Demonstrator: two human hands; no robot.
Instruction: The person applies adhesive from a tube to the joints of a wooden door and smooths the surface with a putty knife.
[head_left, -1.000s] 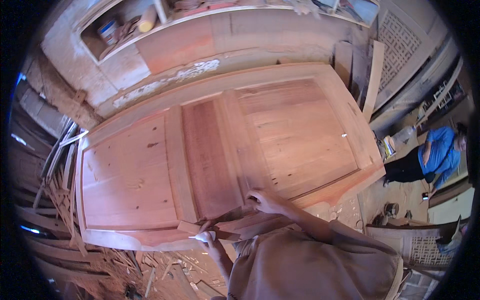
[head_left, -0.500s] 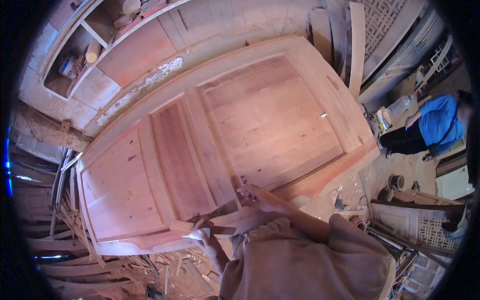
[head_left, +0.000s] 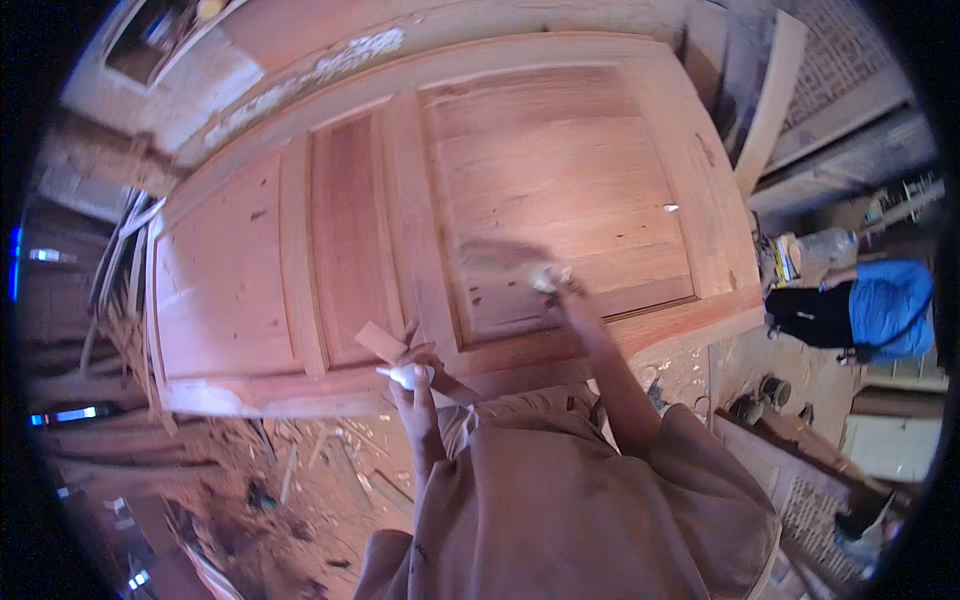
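Observation:
A large panelled wooden door (head_left: 530, 180) lies flat in front of me. My left hand (head_left: 418, 378) is closed at its near edge, around a small white bottle (head_left: 408, 376) with a pointed nozzle. A flat wooden block (head_left: 381, 342) sticks out past the fingers of the same hand, and a darker wooden strip (head_left: 456, 390) shows beside it. Over the near part of the big right-hand panel is my right hand (head_left: 567, 297), blurred, its fingers closed on a small pale thing (head_left: 544, 278) whose kind I cannot make out. A small white piece (head_left: 670, 208) lies near that panel's right side.
A person in a blue top (head_left: 890, 310) is at the right. Long boards (head_left: 775, 105) lean behind the door's far right corner. Wood scraps and shavings (head_left: 330, 470) cover the floor at lower left. A shelf (head_left: 150, 45) stands at far left.
My right hand has moved from the door's near edge out over the big panel, and a pale thing now shows in it. The left hand still grips the bottle. The view has shifted.

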